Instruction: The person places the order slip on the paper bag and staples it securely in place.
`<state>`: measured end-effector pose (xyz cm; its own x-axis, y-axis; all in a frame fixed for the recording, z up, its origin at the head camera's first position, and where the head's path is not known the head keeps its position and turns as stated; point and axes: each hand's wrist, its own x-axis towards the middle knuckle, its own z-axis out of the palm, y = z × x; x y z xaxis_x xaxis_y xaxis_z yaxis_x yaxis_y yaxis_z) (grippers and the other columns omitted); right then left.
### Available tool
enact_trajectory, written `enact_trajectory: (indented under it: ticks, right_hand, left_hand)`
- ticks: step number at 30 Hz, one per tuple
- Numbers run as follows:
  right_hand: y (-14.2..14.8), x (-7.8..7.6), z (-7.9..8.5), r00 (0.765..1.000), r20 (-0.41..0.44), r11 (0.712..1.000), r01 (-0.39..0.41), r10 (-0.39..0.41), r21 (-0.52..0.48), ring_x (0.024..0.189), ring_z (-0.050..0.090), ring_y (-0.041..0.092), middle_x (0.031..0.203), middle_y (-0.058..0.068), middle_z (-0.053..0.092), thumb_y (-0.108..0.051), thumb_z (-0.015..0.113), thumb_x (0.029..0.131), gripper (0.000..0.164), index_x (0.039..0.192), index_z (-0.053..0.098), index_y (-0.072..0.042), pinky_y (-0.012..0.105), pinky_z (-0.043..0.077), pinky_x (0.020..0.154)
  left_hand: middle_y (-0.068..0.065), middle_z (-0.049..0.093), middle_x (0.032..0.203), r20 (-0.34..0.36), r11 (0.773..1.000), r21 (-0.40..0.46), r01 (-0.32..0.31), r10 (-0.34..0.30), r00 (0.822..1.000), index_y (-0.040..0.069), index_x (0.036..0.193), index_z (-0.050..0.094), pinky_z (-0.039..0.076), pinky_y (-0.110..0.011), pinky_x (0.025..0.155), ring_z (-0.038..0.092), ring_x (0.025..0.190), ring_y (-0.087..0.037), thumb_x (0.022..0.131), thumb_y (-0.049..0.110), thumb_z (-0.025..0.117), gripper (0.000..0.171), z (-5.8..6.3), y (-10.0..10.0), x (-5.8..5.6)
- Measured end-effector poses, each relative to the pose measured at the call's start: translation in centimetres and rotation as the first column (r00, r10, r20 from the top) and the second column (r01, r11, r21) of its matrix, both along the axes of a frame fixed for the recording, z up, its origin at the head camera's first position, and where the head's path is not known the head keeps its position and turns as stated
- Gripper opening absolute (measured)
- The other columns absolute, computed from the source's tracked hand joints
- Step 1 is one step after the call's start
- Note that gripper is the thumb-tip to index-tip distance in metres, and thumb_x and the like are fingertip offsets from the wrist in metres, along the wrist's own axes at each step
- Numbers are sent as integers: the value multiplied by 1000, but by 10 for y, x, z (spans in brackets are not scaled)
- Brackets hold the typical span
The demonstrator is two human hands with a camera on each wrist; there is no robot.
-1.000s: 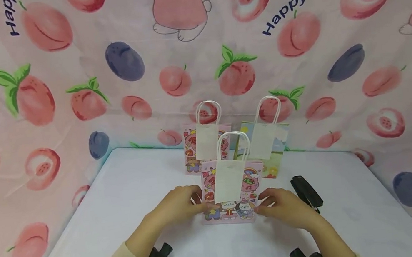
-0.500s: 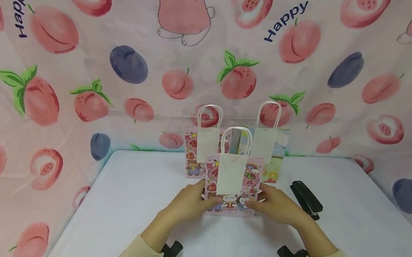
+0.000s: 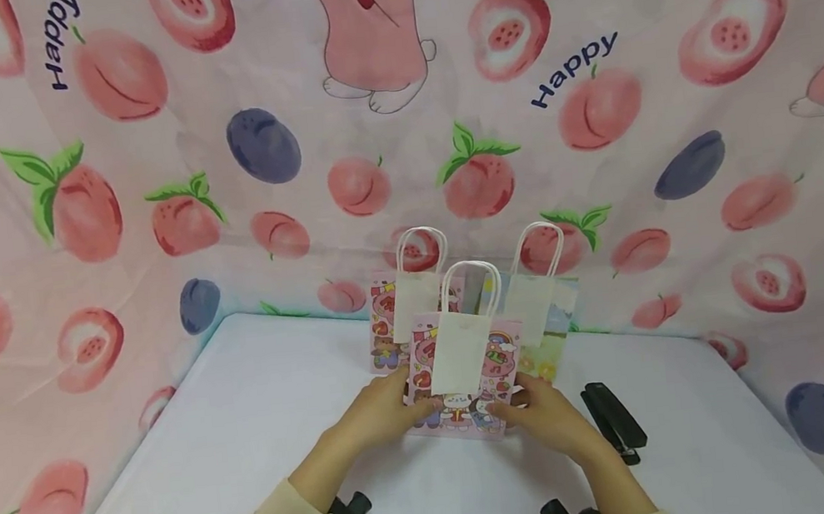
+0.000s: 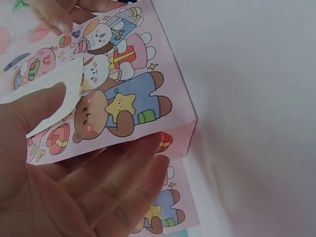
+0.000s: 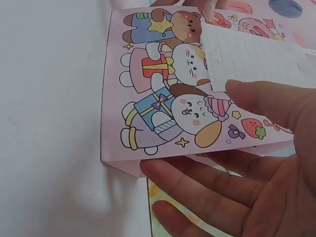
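Note:
A pink paper gift bag point(image 3: 502, 369) with cartoon animals stands between my hands, a white lined paper slip point(image 3: 460, 357) on its front and white rope handles above. My left hand point(image 3: 379, 411) holds its left side; in the left wrist view the thumb point(image 4: 47, 101) presses the front and the fingers lie along the side and behind. On the opposite side, my right hand point(image 3: 545, 415) grips the bag likewise, its thumb point(image 5: 261, 98) at the slip's edge in the right wrist view. The bag's back is hidden.
Behind stand a similar pink bag point(image 3: 383, 327) on the left and a green-and-blue bag point(image 3: 558, 321) on the right, each with a white slip. A black stapler point(image 3: 613, 420) lies right of my right hand on the white table point(image 3: 274, 380). A fruit-print cloth point(image 3: 401, 149) hangs behind.
Both hands have closed in on the bag's sides, with thumbs now over its front. The bag has shifted toward the two bags behind. The head view has tilted slightly upward.

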<state>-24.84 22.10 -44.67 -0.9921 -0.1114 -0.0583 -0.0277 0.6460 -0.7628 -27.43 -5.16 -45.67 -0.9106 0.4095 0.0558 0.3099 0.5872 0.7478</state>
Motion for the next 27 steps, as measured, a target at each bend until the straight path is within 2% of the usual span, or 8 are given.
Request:
enact_trajectory:
  ticks: [4, 7, 12, 15, 19, 21, 24, 27]
  right_hand:
    - [4, 7, 1, 1000, 15, 1000, 26, -26, 6, 102, 70, 22, 110, 9, 75, -38, 79, 91, 59, 138, 60, -6, 53, 57, 92]
    - [9, 10, 6, 1000, 13, 1000, 21, -21, -3, 105, 69, 24, 117, 10, 73, -37, 79, 91, 57, 136, 62, -7, 50, 58, 89]
    - [23, 12, 19, 1000, -2, 999, 20, -20, -50, 111, 68, 26, 132, 13, 67, -37, 78, 92, 59, 142, 59, -11, 44, 59, 88]
    - [30, 12, 28, 999, -35, 999, 30, -32, -45, 118, 65, 29, 136, 14, 65, -41, 75, 95, 60, 145, 56, -13, 46, 58, 91]
    - [38, 14, 35, 992, -117, 999, 36, -39, -27, 130, 59, 36, 144, 15, 61, -47, 66, 100, 60, 149, 52, -13, 57, 53, 102]
    - [43, 14, 36, 988, -149, 999, 41, -44, -21, 138, 52, 39, 151, 16, 56, -49, 61, 103, 62, 153, 48, -13, 62, 48, 107]
    - [50, 13, 35, 980, -196, 999, 39, -32, 31, 148, 40, 44, 161, 18, 43, -51, 56, 105, 68, 159, 40, -13, 68, 42, 110]
    - [59, 7, 35, 964, -263, 993, -1, 32, 117, 152, 30, 49, 166, 21, 34, -48, 55, 106, 69, 162, 34, -12, 74, 35, 113]
  left_hand:
    - [-7, 73, 113, -4, 999, -32, -27, 27, 1000, 10, 132, 60, 57, -44, 81, 66, 95, -20, 92, 48, 76, 58, 5, -1, 3]
    - [-7, 73, 115, -12, 998, -38, -43, 43, 999, 9, 137, 59, 58, -44, 82, 68, 99, -21, 90, 51, 77, 66, 9, -6, 3]
    - [-7, 71, 125, -40, 996, -48, -70, 69, 997, 14, 141, 56, 57, -48, 92, 69, 110, -25, 89, 56, 76, 69, 17, -17, 2]
    - [-6, 68, 133, -75, 994, -46, -96, 93, 993, 14, 144, 55, 54, -51, 101, 66, 120, -27, 90, 55, 76, 71, 24, -27, 0]
    - [-6, 60, 146, -98, 990, -15, -138, 136, 986, 17, 148, 53, 46, -58, 111, 56, 136, -30, 88, 57, 77, 76, 33, -41, 3]
    - [-6, 53, 154, -101, 990, -1, -139, 138, 985, 17, 153, 48, 41, -61, 116, 48, 145, -32, 89, 58, 76, 81, 35, -48, 5]
    - [-8, 34, 168, -125, 995, -4, -100, 98, 987, 17, 161, 36, 30, -65, 122, 30, 157, -36, 94, 56, 71, 85, 34, -58, 4]
    - [-8, 17, 175, -176, 997, -56, -45, 34, 984, 18, 165, 26, 20, -67, 125, 13, 162, -36, 98, 58, 64, 87, 34, -66, -1]
